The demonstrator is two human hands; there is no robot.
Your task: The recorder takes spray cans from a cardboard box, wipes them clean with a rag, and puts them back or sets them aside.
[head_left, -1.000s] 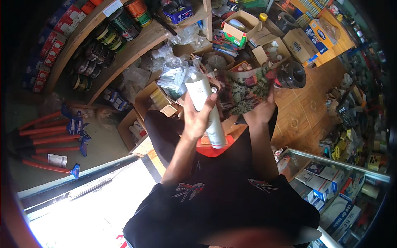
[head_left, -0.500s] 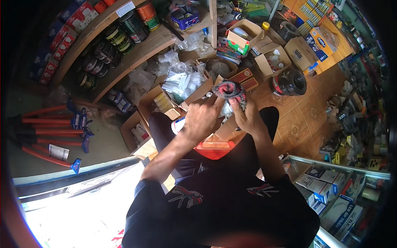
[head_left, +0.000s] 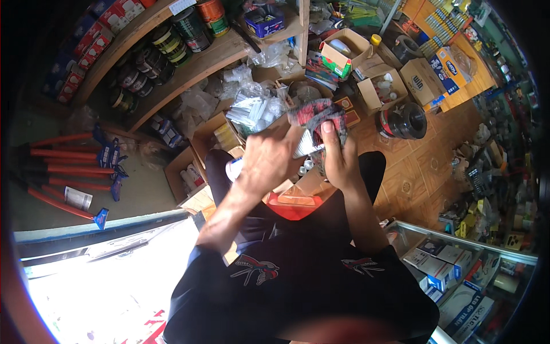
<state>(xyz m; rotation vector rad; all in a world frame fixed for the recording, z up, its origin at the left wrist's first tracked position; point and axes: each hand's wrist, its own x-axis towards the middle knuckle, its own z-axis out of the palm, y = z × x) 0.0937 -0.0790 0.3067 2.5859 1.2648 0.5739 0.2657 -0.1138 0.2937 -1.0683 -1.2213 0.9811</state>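
Observation:
A red, grey and black cloth (head_left: 321, 114) is bunched in front of me, over the far end of a white object with printed lines (head_left: 305, 144), whose kind I cannot make out. My right hand (head_left: 342, 159) grips the cloth, thumb pressed on top. From the left, my left hand (head_left: 266, 157) meets the white object and the cloth's edge. Its back faces up, so most of its fingertips are hidden. Below its wrist shows part of a white cylinder (head_left: 234, 168). Between my knees are small silvery round pieces (head_left: 306, 167) at an open carton and a red container (head_left: 293, 210).
Cartons with plastic-wrapped goods (head_left: 252, 109) stand beyond my hands. Paint cans (head_left: 172, 46) line the left shelf. Orange-handled tools (head_left: 71, 169) lie on a ledge at left. A black coil (head_left: 404, 121) sits on the tiled floor. A glass case (head_left: 458, 258) is at near right.
The cloth has turned and spread, uncovering more of the white object. My left hand has drawn slightly left and nearer. The view has shifted a little.

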